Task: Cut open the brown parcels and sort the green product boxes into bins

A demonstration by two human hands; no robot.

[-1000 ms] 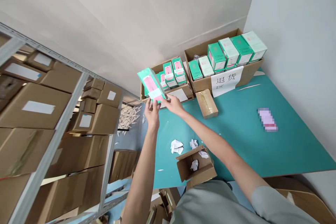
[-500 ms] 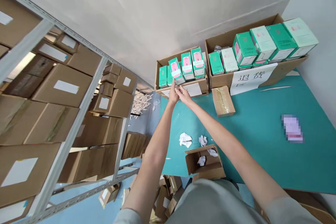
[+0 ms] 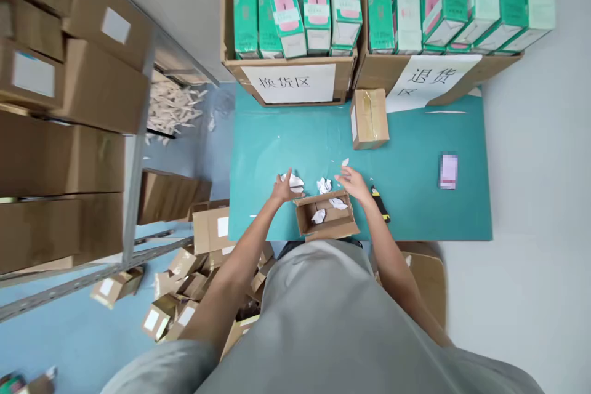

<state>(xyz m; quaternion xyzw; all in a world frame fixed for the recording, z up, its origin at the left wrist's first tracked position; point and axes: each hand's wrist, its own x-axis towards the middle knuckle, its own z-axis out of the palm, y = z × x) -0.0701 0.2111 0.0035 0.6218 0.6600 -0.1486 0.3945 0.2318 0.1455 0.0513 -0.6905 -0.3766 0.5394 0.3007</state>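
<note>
My left hand is open, thumb and fingers apart, beside a crumpled white paper left of the small open carton. Past the carton's right far corner, my right hand is open with its fingers spread, holding nothing. Between the hands lies another paper ball on the teal table. Two more wads of paper sit inside the carton. A black and yellow cutter lies right of my right wrist, partly covered by the forearm.
Two large cartons of green and white product boxes stand at the back, the left carton and the right carton. A taped parcel sits before them. A blurred pink item lies at right. Shelves with boxes stand left.
Both hands have come back from the left carton of green boxes and moved apart, down to the small open carton. The view has tilted further down.
</note>
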